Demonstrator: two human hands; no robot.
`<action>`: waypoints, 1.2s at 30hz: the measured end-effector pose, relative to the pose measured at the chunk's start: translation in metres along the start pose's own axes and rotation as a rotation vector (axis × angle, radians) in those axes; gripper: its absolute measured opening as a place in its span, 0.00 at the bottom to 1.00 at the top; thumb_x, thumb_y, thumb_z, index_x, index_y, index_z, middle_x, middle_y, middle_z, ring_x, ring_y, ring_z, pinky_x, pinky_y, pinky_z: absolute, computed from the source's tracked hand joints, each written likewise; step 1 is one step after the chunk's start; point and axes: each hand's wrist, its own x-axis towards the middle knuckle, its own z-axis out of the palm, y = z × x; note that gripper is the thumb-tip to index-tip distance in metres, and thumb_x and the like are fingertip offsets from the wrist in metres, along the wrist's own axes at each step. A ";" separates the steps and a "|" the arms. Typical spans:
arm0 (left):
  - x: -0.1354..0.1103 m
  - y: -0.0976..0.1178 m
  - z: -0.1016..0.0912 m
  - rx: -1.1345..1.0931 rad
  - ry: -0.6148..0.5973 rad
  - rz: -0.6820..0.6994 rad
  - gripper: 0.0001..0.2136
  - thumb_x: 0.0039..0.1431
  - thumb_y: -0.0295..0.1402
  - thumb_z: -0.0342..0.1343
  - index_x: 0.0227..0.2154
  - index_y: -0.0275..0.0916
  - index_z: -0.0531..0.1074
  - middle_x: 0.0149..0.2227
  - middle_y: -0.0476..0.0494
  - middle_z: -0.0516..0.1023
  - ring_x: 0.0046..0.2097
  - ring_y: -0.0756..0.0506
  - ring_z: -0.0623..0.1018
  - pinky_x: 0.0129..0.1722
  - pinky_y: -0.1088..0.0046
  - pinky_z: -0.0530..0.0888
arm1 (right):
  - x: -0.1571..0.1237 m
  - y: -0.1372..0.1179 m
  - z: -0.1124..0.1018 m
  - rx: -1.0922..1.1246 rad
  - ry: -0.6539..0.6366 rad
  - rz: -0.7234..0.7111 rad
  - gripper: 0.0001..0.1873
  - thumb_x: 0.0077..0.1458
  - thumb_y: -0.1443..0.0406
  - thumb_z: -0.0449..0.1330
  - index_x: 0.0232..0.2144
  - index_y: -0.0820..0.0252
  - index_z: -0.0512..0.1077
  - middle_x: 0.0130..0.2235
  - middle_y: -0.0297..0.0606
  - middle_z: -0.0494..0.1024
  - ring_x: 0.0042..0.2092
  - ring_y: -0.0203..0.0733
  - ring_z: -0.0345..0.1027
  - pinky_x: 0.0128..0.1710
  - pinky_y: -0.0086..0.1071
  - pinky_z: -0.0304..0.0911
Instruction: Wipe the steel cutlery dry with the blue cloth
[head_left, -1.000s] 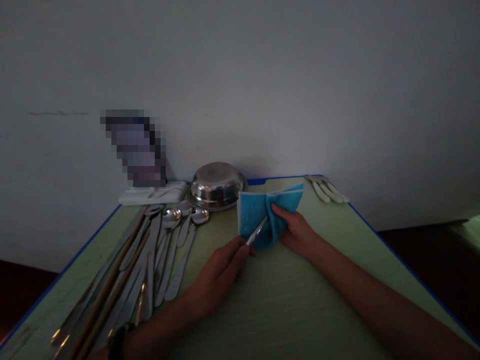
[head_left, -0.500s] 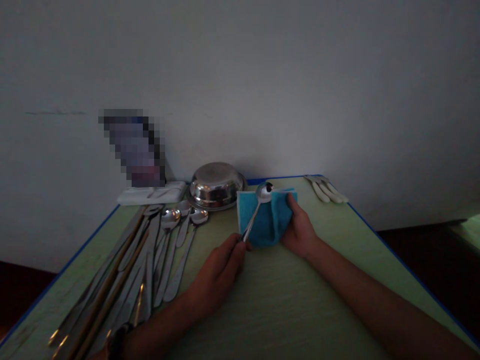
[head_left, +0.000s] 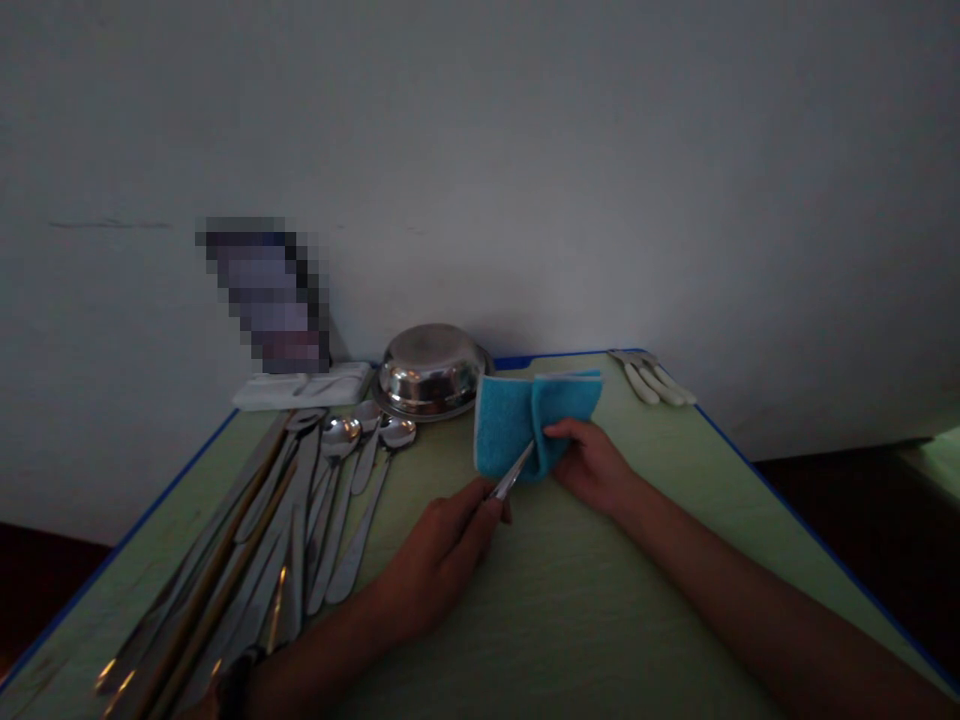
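My left hand grips the handle of a metal spoon, which slants up and to the right. The spoon's bowl is hidden in the folds of a blue cloth. Closed on the cloth's right side, my right hand has its thumb pressed over the fold around the spoon. Both hands are held above the middle of the green table.
Left of my hands lie several spoons and long utensils, some with wooden handles. An upturned metal bowl, a white tray and a blurred upright object stand by the wall. White-handled forks lie at the back right.
The spoon's bowl, bare in front of the cloth before, is now covered by it. My right thumb has come down from the cloth's upper edge and folded the cloth over the spoon.
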 end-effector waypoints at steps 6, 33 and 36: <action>-0.001 -0.001 0.000 0.024 0.004 0.009 0.12 0.61 0.38 0.39 0.30 0.38 0.65 0.20 0.55 0.61 0.23 0.52 0.64 0.23 0.77 0.61 | 0.001 0.009 0.001 -0.136 0.100 -0.161 0.12 0.38 0.66 0.65 0.31 0.61 0.73 0.34 0.35 0.79 0.34 0.39 0.71 0.39 0.35 0.65; 0.000 -0.009 0.005 -0.300 0.114 -0.041 0.12 0.61 0.40 0.40 0.33 0.37 0.62 0.19 0.55 0.58 0.21 0.54 0.60 0.20 0.79 0.59 | 0.009 0.004 -0.003 0.113 0.107 -0.095 0.13 0.37 0.78 0.53 0.22 0.58 0.70 0.24 0.28 0.76 0.30 0.34 0.68 0.38 0.31 0.62; 0.000 -0.007 0.005 -0.277 0.105 -0.044 0.12 0.61 0.40 0.39 0.32 0.38 0.62 0.19 0.56 0.58 0.20 0.54 0.59 0.19 0.79 0.59 | 0.008 0.004 -0.003 0.103 0.068 -0.095 0.13 0.37 0.79 0.55 0.21 0.57 0.70 0.26 0.27 0.76 0.31 0.34 0.68 0.40 0.31 0.62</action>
